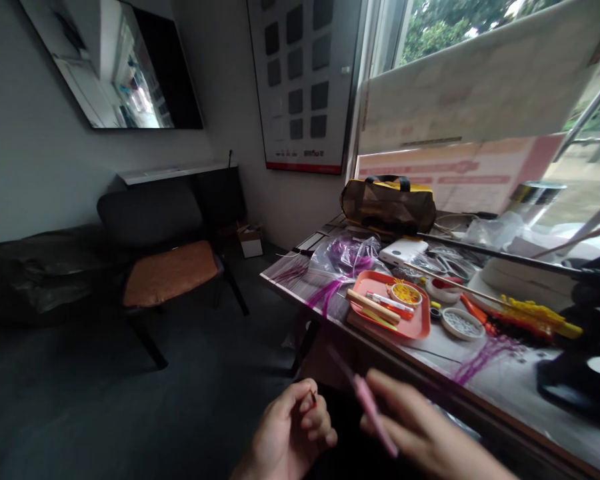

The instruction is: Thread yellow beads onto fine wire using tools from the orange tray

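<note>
My left hand (293, 430) is low in the middle of the head view, its thumb and fingers pinched together on a small dark-and-red piece (313, 399). The fingers cover most of that piece, so its kind does not show. To its right, my right hand (410, 417) grips a slim pink-handled tool (373, 410). A thin, blade-like end points up and left from the handle, smeared by motion. The two hands are apart, both in front of the table's near edge.
On the table (510, 393) a coral tray (415, 328) carries pens, a wooden stick and a bowl of yellow-orange bits (405, 293). Nearby are a dish of grey pieces (463, 325), purple strands (485, 357) and a bag (387, 203). A chair (173, 270) stands left.
</note>
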Demonstrator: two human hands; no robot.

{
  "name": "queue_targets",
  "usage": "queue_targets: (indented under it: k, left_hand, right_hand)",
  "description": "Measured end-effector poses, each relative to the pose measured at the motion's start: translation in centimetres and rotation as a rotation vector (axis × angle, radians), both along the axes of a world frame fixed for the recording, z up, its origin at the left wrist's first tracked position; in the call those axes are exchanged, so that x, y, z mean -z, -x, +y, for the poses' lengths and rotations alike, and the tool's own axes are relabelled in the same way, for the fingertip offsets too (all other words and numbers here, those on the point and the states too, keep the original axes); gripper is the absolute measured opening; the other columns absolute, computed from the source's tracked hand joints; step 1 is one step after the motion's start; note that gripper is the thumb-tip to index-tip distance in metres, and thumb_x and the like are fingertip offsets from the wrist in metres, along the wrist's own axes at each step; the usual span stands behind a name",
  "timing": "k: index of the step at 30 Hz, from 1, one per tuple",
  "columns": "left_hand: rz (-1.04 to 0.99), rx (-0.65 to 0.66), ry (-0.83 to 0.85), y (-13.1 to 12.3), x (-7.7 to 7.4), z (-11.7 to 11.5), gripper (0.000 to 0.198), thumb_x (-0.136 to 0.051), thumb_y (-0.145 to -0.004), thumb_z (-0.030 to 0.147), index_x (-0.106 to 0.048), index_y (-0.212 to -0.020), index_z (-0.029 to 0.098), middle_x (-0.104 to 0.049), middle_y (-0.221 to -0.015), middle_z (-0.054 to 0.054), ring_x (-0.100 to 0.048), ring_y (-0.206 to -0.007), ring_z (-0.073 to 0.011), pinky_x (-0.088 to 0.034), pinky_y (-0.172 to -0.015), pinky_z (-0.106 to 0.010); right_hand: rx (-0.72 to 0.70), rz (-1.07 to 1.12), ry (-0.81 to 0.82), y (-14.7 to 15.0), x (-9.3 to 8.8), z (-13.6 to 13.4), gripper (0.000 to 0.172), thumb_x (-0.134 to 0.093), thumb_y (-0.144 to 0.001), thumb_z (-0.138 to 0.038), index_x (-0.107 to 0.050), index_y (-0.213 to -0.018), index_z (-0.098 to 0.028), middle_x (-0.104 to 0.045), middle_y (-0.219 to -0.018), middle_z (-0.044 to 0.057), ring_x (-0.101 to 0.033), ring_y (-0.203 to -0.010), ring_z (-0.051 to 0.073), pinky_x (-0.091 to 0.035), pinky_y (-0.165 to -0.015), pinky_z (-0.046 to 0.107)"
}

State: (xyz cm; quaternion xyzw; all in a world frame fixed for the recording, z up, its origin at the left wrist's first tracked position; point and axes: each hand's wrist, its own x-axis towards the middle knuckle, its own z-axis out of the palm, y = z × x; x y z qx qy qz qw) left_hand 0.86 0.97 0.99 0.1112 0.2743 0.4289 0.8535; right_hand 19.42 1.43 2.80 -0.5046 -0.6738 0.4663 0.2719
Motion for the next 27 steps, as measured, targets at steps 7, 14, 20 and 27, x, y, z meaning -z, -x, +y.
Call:
queue_targets:
  k: [7,14,20,27]
  left_hand:
    - [0.195,-0.051,-0.198,-0.2,0.7,0.2,0.031,-0.070,-0.065,0.029,-0.048,-0.047,0.016,-0.046,-0.043,0.004,-0.040,-0.043,-0.0087,-0.033,-0.055,-0.026]
    - [0.146,-0.062,-0.197,-0.5,2.3,0.6,0.033,-0.069,-0.065,0.031,-0.046,-0.046,0.017,-0.044,-0.041,0.004,-0.039,-0.040,-0.0085,-0.033,-0.051,-0.026]
    - [0.175,-0.061,-0.159,-0.9,1.1,0.4,0.031,-0.071,-0.064,0.030,-0.047,-0.048,0.016,-0.044,-0.042,0.005,-0.038,-0.041,-0.0079,-0.033,-0.053,-0.026]
    - [0.168,-0.070,-0.197,-0.7,1.1,0.5,0.031,-0.067,-0.068,0.025,-0.047,-0.046,0.016,-0.045,-0.043,0.004,-0.039,-0.044,-0.0086,-0.033,-0.055,-0.026]
  right_hand:
    - [0.288,-0.843,-0.241,-3.6,-4.7,12.7,0.027,-0.057,-0.080,-0.031,-0.054,-0.095,-0.009,-0.059,-0.098,0.014,-0.057,-0.089,0.024,-0.044,-0.075,0.035]
    - [0.316,-0.941,-0.242,-4.5,-3.4,15.2,0.027,-0.054,-0.087,-0.031,-0.053,-0.110,-0.016,-0.055,-0.112,0.007,-0.058,-0.091,0.019,-0.049,-0.076,0.038]
    - [0.302,-0.979,-0.285,-4.7,-3.6,15.1,0.022,-0.054,-0.087,-0.029,-0.056,-0.105,-0.016,-0.057,-0.109,0.006,-0.058,-0.092,0.019,-0.049,-0.077,0.038]
    - [0.167,-0.968,-0.317,-4.3,-3.6,13.9,0.016,-0.054,-0.087,-0.028,-0.059,-0.098,-0.016,-0.060,-0.105,0.005,-0.058,-0.092,0.018,-0.048,-0.079,0.037]
